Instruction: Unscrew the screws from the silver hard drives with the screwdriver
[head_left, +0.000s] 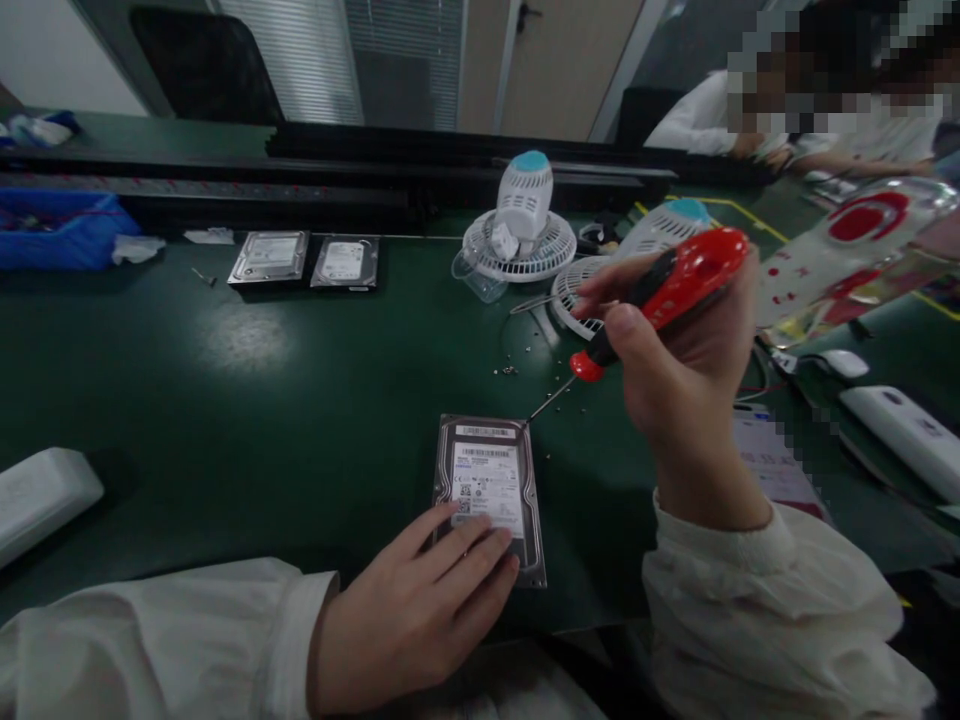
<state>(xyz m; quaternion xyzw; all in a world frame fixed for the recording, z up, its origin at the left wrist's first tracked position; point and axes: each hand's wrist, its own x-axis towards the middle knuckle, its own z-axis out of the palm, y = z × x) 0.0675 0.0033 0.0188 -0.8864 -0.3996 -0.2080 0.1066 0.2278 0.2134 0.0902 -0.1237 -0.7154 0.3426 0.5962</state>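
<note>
We lay our left hand (420, 610) flat and open on the near end of the hard drive (487, 475) so it cannot slide on the table (262, 400) — our right hand (679, 370) grips the red screwdriver (664, 295), tip at its far corner.

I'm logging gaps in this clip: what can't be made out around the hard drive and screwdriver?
Head view:
- hard drive, near-left corner: under the left hand.
- Its label print: too small to read.
- screwdriver tip, held by the right hand: too small to tell whether it sits in a screw.
- loose screws: too small to count.
</note>
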